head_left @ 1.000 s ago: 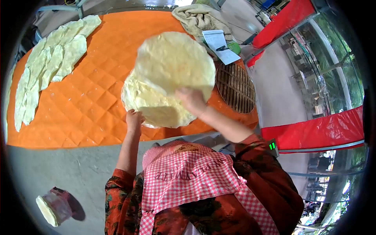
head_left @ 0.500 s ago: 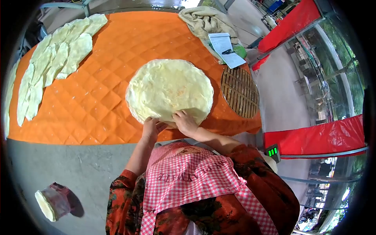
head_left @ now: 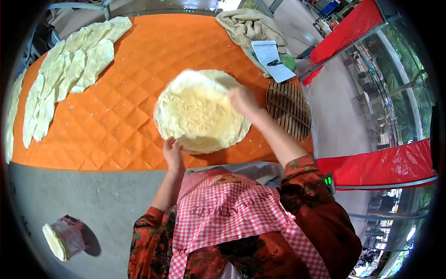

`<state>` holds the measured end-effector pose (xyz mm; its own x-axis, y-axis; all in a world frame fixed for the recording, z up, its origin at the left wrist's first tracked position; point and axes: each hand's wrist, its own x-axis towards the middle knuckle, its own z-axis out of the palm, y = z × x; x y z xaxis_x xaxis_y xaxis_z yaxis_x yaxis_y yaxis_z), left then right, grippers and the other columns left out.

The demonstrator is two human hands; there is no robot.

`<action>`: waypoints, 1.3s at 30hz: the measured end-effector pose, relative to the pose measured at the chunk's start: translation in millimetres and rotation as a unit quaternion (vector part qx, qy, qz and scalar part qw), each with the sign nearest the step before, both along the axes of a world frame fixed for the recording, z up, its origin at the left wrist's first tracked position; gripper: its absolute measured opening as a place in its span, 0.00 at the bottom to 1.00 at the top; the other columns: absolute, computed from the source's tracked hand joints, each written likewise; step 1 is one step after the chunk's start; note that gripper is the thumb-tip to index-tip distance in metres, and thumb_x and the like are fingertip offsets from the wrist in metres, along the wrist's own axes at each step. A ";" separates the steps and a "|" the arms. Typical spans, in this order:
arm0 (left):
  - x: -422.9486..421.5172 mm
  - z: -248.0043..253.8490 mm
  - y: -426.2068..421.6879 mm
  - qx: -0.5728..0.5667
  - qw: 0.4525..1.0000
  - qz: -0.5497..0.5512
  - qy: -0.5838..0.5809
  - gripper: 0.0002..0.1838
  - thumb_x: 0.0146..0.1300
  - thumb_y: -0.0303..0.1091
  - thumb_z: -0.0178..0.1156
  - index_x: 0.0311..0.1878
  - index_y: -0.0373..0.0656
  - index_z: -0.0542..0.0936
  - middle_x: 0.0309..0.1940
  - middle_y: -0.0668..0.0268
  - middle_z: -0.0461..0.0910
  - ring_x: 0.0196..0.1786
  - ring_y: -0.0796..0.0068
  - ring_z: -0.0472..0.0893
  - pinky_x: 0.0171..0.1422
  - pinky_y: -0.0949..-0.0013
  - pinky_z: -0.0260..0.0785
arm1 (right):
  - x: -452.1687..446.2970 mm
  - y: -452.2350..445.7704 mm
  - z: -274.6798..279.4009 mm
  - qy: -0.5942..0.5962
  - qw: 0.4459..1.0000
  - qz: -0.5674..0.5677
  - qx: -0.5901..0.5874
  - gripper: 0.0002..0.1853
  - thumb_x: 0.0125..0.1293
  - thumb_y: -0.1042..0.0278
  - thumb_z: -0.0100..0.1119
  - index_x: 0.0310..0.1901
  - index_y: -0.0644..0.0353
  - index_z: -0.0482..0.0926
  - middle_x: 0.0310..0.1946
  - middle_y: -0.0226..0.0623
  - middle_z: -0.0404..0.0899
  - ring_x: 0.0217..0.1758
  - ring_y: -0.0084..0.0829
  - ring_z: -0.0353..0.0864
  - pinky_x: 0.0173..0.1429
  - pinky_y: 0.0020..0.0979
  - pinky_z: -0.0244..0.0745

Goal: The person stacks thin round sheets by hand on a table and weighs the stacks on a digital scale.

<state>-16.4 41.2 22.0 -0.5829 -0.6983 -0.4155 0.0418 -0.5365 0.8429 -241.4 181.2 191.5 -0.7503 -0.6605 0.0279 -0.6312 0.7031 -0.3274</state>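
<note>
On the counter (head_left: 121, 111) covered in creased orange cloth, a stack of thin, round, pale-yellow sheets (head_left: 204, 137) lies in front of the person, its topmost sheet (head_left: 200, 88) partly raised and blurred, with the right hand (head_left: 242, 101) in a closed grip on that sheet's right side. The left hand (head_left: 173, 151) bends its fingers at the stack's near left rim, though whether its grip pinches or merely touches cannot be told. Right of the stack lies a round brown slatted rack (head_left: 288, 111), beside a white paper notepad (head_left: 267, 53) bearing a dark pen (head_left: 274, 63).
</note>
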 end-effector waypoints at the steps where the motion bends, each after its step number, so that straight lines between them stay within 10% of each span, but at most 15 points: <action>1: 4.0 -10.6 -4.5 -0.006 1.000 -0.006 0.010 0.19 0.62 0.24 0.54 0.56 0.31 0.69 0.42 0.62 0.74 0.41 0.74 0.75 0.44 0.74 0.70 | 2.2 -5.8 32.5 0.072 0.997 0.035 -0.017 0.08 0.59 0.74 0.51 0.35 0.59 0.82 0.25 0.47 0.81 0.27 0.46 0.81 0.32 0.45 0.74; 3: 4.5 -20.9 -4.9 -0.033 0.999 -0.009 -0.005 0.20 0.61 0.23 0.54 0.56 0.31 0.68 0.43 0.61 0.74 0.40 0.75 0.75 0.43 0.74 0.70 | 22.3 -17.9 77.2 0.110 0.992 0.052 0.014 0.10 0.60 0.74 0.50 0.40 0.56 0.81 0.28 0.47 0.81 0.32 0.48 0.81 0.35 0.45 0.75; 10: 1.8 -28.8 -2.9 -0.048 0.995 -0.025 -0.090 0.22 0.59 0.22 0.55 0.58 0.29 0.66 0.42 0.60 0.75 0.38 0.73 0.76 0.39 0.74 0.71 | 70.8 -12.7 -121.3 0.059 0.984 0.167 0.033 0.10 0.57 0.76 0.48 0.37 0.56 0.78 0.34 0.40 0.79 0.38 0.45 0.80 0.41 0.43 0.75; 15: 7.8 -9.3 -2.8 0.022 0.998 -0.032 -0.050 0.20 0.60 0.22 0.54 0.55 0.29 0.66 0.40 0.58 0.76 0.38 0.69 0.79 0.42 0.71 0.75 | 74.8 -7.8 -141.6 0.070 0.982 0.165 0.060 0.10 0.58 0.75 0.50 0.38 0.56 0.81 0.36 0.41 0.82 0.37 0.44 0.81 0.42 0.44 0.76; 21: -0.4 1.1 -10.9 0.139 0.984 -0.110 -0.016 0.15 0.63 0.26 0.51 0.51 0.28 0.69 0.39 0.55 0.76 0.38 0.64 0.80 0.47 0.64 0.78 | -33.2 -44.9 -41.3 -0.153 0.985 -0.024 0.080 0.10 0.61 0.67 0.49 0.32 0.58 0.81 0.29 0.49 0.81 0.32 0.41 0.81 0.35 0.42 0.73; 26: -2.8 12.4 -11.1 0.207 0.966 -0.156 0.014 0.15 0.65 0.26 0.48 0.52 0.28 0.68 0.44 0.50 0.76 0.41 0.57 0.81 0.45 0.62 0.80 | -14.3 -47.7 87.6 0.201 0.953 0.218 0.056 0.12 0.58 0.74 0.51 0.39 0.54 0.83 0.30 0.45 0.82 0.31 0.43 0.83 0.36 0.45 0.76; 33: -2.3 -13.9 -0.8 0.284 0.937 -0.189 0.080 0.16 0.66 0.24 0.44 0.56 0.28 0.65 0.47 0.46 0.75 0.42 0.51 0.82 0.49 0.55 0.80 | 28.4 42.8 -132.3 0.152 0.946 0.282 -0.058 0.12 0.58 0.76 0.51 0.42 0.56 0.82 0.42 0.39 0.82 0.45 0.37 0.81 0.46 0.35 0.78; 39: 1.0 9.3 14.0 0.263 0.952 -0.139 0.071 0.18 0.65 0.23 0.42 0.58 0.32 0.64 0.54 0.47 0.73 0.53 0.50 0.78 0.59 0.50 0.75 | 34.6 55.7 -126.0 0.125 0.951 0.263 -0.102 0.11 0.56 0.74 0.53 0.39 0.59 0.81 0.42 0.34 0.82 0.47 0.36 0.80 0.49 0.33 0.77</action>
<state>-15.4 55.2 31.2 -0.7907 -0.2271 -0.5685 -0.0694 -0.8894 0.4519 -206.7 236.9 65.5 -0.2708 -0.9044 0.3298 -0.9541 0.2066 -0.2168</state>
